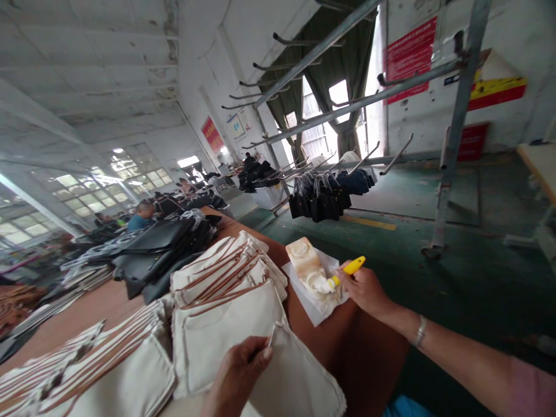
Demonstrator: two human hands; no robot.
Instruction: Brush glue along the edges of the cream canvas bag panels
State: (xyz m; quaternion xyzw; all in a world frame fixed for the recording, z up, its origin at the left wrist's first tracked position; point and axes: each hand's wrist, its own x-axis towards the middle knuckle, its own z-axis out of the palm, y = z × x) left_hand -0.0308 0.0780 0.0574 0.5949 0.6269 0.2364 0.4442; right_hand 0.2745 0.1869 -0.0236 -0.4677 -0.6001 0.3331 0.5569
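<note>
My left hand (pixel 241 370) pinches the upper edge of a cream canvas piece (pixel 299 382) lying at the near end of the brown table (pixel 330 341). My right hand (pixel 362 286) is closed round a yellow-handled brush (pixel 350 267) whose tip rests in a tilted, open glue container (pixel 306 266). The container lies on a white sheet of paper (pixel 313 304) near the table's right edge. A stack of cream canvas pieces with brown trim (pixel 230 278) lies just left of the container.
More cream and brown-striped pieces (pixel 87 365) cover the near left of the table, and black bag pieces (pixel 160 249) are piled farther back. A metal rack (pixel 369 98) with hanging dark bags (pixel 319 200) stands on the green floor to the right. People sit at work far behind.
</note>
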